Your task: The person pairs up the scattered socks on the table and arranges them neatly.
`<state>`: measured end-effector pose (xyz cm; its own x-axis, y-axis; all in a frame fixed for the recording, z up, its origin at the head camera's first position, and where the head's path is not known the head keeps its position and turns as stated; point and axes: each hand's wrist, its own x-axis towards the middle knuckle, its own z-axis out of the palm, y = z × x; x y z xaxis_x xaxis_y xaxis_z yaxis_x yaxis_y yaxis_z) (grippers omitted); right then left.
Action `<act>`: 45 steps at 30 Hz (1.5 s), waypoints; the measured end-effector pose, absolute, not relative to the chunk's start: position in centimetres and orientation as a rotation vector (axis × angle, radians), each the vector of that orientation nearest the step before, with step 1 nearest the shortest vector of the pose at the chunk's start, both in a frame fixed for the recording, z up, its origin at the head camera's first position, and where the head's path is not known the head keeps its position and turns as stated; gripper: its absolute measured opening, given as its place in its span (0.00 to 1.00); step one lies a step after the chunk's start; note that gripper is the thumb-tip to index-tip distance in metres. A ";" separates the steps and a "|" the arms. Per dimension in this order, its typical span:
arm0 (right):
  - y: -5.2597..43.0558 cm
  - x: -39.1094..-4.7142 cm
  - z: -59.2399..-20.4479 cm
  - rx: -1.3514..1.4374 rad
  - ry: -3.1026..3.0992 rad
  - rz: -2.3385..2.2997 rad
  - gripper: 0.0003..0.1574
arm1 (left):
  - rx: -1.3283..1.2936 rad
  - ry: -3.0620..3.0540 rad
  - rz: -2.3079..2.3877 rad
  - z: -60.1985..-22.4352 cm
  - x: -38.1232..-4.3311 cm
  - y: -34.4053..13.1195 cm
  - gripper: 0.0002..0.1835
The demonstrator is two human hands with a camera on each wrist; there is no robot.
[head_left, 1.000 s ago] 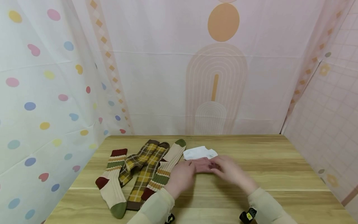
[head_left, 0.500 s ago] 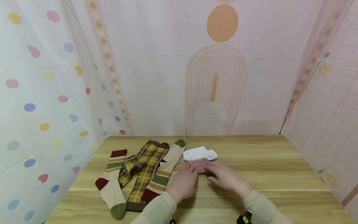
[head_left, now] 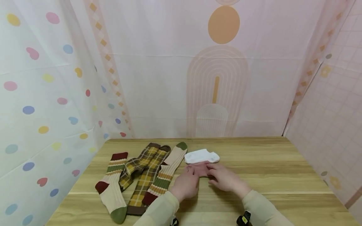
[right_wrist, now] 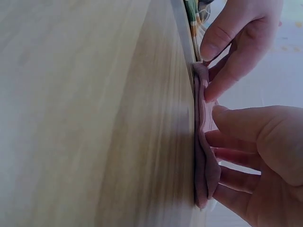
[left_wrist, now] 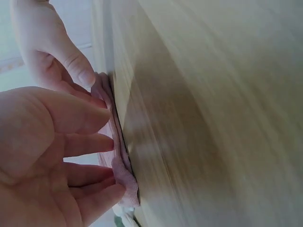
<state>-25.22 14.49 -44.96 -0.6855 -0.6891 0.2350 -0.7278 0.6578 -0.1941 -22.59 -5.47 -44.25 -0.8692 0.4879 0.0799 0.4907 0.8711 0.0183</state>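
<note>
A pink sock (head_left: 201,169) lies flat on the table, just in front of a white low-cut sock (head_left: 201,156). My left hand (head_left: 186,184) rests its fingertips on the pink sock's left part. From the other side, my right hand (head_left: 224,179) touches its right part with extended fingers. Seen low in the left wrist view, the pink sock (left_wrist: 122,170) shows stacked layers along its near edge, and both thumbs are off the fabric. The right wrist view shows fingertips of both hands pressing on the pink sock (right_wrist: 201,165) from above.
To the left lie a cream striped sock (head_left: 113,185) with a green toe, brown-and-yellow plaid socks (head_left: 147,179) and a second cream striped sock (head_left: 168,172), partly overlapping. The wooden table (head_left: 268,175) ends at a patterned curtain (head_left: 158,94) behind.
My right hand has moved left and inward from the pink sock's right end, and its fingers now lie flatter on the cloth. My left hand has shifted slightly onto the sock.
</note>
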 end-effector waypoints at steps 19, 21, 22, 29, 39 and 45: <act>13.9 -27.7 -45.2 1.095 -2.782 0.407 0.10 | -0.855 -2.953 -0.131 -44.8 -25.4 -5.6 0.12; 13.8 -28.4 -45.2 1.085 -2.788 0.419 0.10 | -0.857 -2.942 -0.143 -44.9 -26.3 -5.5 0.16; 13.8 -28.7 -45.2 1.081 -2.791 0.427 0.10 | -0.858 -2.936 -0.146 -45.0 -26.7 -5.5 0.17; 13.3 -31.1 -45.3 1.006 -2.825 0.455 0.09 | -0.755 -2.981 -0.164 -45.2 -29.2 -5.2 0.11; 12.5 -33.3 -45.7 0.861 -2.890 0.476 0.10 | -0.712 -3.039 -0.207 -45.5 -32.1 -5.1 0.11; 12.4 -33.8 -45.6 0.857 -2.873 0.528 0.10 | -0.694 -3.088 -0.229 -45.4 -32.9 -5.4 0.09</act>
<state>-33.85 12.44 -45.60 -0.8371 -0.5132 0.1895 -0.5471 0.7818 -0.2991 -32.89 -5.36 -45.44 -0.9039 0.4278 0.0006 0.4232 0.8940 0.1472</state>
